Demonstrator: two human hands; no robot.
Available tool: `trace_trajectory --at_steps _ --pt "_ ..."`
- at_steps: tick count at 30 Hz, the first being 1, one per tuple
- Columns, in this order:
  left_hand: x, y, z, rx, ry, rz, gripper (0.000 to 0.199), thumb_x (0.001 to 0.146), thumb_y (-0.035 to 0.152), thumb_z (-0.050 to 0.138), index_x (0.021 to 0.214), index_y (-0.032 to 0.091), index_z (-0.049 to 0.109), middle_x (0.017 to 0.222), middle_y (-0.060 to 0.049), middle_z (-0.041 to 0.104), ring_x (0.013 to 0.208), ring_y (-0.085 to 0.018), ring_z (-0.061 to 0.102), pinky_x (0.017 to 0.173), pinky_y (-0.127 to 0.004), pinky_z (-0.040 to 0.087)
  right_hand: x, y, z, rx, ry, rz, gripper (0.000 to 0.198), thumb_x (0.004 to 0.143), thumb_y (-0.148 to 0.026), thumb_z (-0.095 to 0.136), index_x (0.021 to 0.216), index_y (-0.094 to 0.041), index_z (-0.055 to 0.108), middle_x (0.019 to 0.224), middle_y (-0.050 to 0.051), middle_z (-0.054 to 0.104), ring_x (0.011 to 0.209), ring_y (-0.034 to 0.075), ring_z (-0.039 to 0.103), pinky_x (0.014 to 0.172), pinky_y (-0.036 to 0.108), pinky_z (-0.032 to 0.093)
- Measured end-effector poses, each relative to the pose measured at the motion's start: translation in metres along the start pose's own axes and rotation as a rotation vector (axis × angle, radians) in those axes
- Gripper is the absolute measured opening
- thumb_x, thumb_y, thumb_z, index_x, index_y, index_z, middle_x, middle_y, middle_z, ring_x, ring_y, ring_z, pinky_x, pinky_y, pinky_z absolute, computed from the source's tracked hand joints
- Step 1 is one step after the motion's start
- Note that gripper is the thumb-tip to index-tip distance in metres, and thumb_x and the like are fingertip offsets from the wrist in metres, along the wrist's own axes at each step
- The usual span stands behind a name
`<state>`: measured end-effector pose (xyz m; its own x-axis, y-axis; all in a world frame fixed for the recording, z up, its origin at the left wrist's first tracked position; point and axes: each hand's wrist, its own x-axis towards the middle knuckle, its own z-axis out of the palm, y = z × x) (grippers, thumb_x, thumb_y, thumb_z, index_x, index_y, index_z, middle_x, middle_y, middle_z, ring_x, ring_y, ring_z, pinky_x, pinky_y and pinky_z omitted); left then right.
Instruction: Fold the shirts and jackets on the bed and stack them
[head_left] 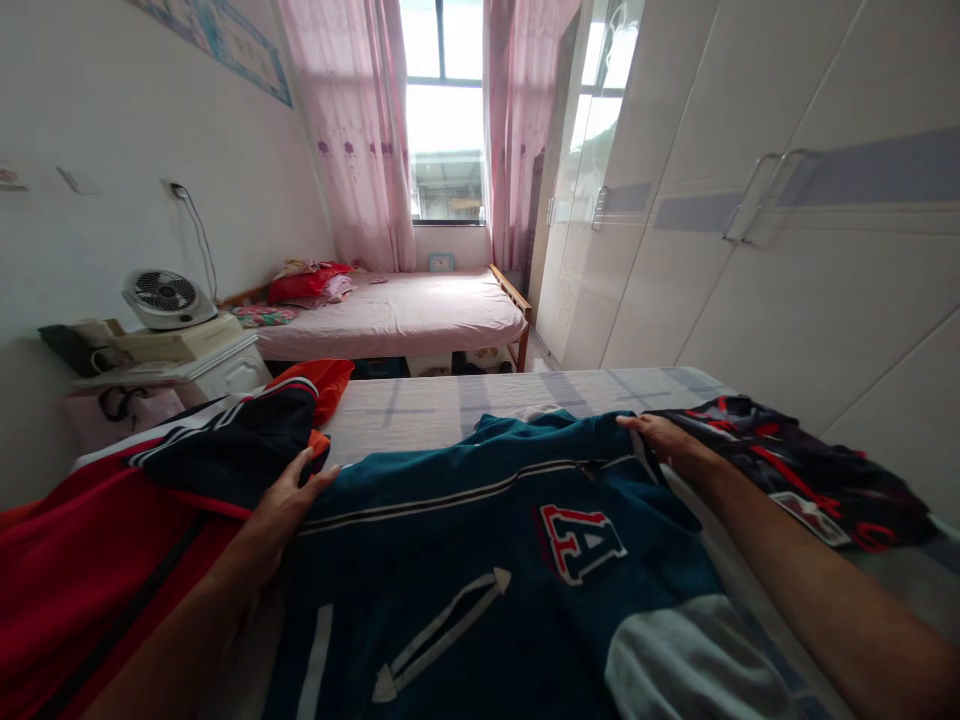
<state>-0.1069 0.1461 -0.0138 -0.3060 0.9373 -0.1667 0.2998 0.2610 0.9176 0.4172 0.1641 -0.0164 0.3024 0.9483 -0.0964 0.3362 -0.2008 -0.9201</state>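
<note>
A teal jacket (450,560) with a red and white letter patch and pale grey sleeve lies spread sideways in front of me. Its striped zip edge runs across the top. At the jacket's left end, my left hand (289,500) grips the hem, with part of the fingers hidden. My right hand (664,440) pinches the collar end on the right. Beside my left hand lies a red and navy jacket (187,480) with white stripes. To the right of my right forearm is a black garment (802,470) with red markings.
The garments lie on a bed with a checked sheet (420,400). An orange cloth (330,390) sits behind the red jacket. Beyond stand a second bed (420,310), a bedside cabinet (225,370) with a small fan (169,295), and a white wardrobe (675,270) along the right.
</note>
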Motion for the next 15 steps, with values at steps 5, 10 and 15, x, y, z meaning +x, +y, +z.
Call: trace_trajectory --at_steps 5,10,15 --pt "0.016 0.038 0.006 -0.076 -0.227 -0.025 0.064 0.071 0.029 0.070 0.130 0.017 0.052 0.092 -0.011 0.072 0.067 -0.019 0.068 0.060 -0.029 0.055 0.003 -0.014 0.010 0.294 -0.015 0.099 0.018 0.064 -0.022 0.075 0.071 -0.015 0.060 0.059 0.004 0.066 0.059 0.019 0.065 0.055 0.029 0.053" --pt "0.038 0.121 0.000 -0.236 -0.146 0.276 0.061 0.079 0.026 0.062 0.136 0.015 0.044 0.097 -0.006 0.071 0.062 -0.010 0.060 0.056 -0.021 0.050 0.038 -0.091 -0.018 0.447 0.238 -0.135 0.011 0.074 -0.019 0.066 0.077 -0.018 0.055 0.060 -0.003 0.063 0.060 0.014 0.063 0.059 0.026 0.054" --pt "0.050 0.222 -0.016 -0.390 0.033 0.682 0.066 0.081 0.027 0.060 0.140 0.011 0.036 0.128 -0.007 0.055 0.088 -0.008 0.057 0.073 -0.015 0.044 0.051 -0.194 -0.065 0.556 0.491 -0.544 0.009 0.078 -0.014 0.061 0.084 -0.016 0.055 0.074 -0.005 0.061 0.068 0.006 0.057 0.071 0.020 0.048"
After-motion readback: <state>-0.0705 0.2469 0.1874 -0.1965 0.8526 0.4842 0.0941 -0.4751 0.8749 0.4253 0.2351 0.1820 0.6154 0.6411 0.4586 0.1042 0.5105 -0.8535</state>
